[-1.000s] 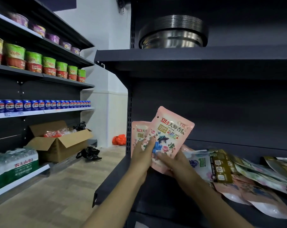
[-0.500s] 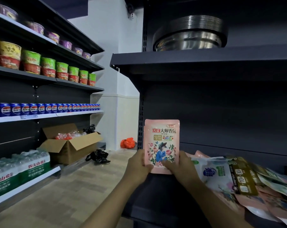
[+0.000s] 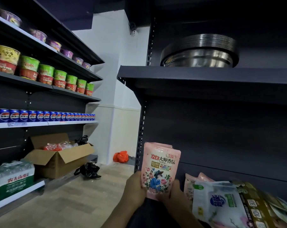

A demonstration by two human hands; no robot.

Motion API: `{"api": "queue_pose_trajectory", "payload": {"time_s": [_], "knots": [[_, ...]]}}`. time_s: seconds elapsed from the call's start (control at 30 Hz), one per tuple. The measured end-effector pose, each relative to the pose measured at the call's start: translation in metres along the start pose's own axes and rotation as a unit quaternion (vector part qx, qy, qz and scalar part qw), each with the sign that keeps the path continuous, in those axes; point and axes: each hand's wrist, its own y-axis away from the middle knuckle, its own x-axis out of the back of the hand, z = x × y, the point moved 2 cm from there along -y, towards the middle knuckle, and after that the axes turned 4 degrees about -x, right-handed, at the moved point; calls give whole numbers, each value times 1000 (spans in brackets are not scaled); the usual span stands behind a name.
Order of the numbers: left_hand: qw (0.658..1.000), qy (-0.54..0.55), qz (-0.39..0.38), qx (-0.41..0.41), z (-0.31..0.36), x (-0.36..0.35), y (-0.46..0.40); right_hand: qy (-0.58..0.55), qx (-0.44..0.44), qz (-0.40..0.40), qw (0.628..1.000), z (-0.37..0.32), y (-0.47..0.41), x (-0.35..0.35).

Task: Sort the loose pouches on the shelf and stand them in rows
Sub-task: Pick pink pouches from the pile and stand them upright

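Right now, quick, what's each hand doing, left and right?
Left hand: closed on the left edge of the pink pouches, held upright.
Right hand: closed on their lower right edge.

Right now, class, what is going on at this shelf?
A person is holding pink pouches upright at the left end of a dark shelf, left hand on one side and right hand on the other. At least one more pink pouch is stacked behind the front one. To the right, a loose pile of other pouches lies unsorted. No standing rows are visible yet.
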Motion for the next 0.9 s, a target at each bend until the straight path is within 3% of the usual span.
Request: {"api": "queue_pose_trajectory", "payload": {"time_s": [0.9], "knots": [[999,-27,15,-11,-18,-15,-10,33,-24,26,999,1,-15,-9]]}}
